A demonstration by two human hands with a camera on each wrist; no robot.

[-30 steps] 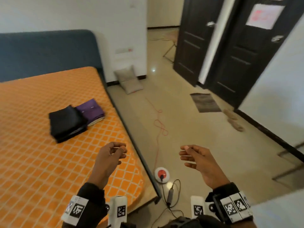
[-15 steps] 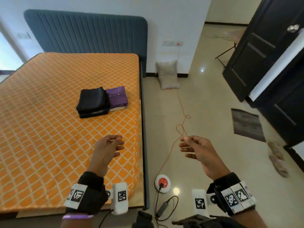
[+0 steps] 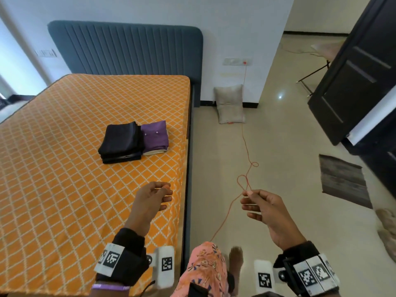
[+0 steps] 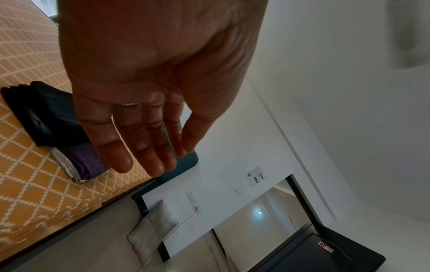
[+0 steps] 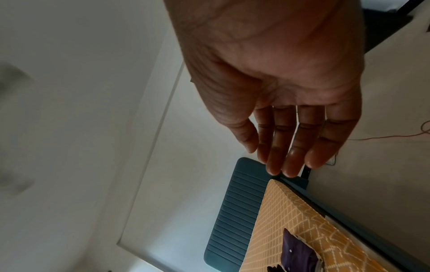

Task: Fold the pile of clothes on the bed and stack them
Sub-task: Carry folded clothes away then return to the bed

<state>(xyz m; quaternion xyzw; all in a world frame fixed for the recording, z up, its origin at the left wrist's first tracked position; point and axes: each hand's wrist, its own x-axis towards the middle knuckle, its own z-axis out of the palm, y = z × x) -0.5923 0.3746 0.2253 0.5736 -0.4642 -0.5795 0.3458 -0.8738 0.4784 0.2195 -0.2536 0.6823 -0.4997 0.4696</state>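
Note:
Two folded stacks lie side by side on the orange diamond-patterned bed: a black stack and, touching its right side, a purple folded garment over a white one. The left wrist view shows both, the black stack and the purple garment. My left hand hovers over the bed's near right edge, fingers relaxed, holding nothing. My right hand hangs over the floor beside the bed, fingers loosely curled and empty. Both hands are well short of the stacks.
A blue padded headboard backs the bed. On the floor lie a grey cushion against the wall, an orange cord, a dark mat and dark doors at right.
The view has swung left and down toward the bed, so the stacks now sit nearer the middle. Both hands keep the same relaxed, empty pose in front of me.

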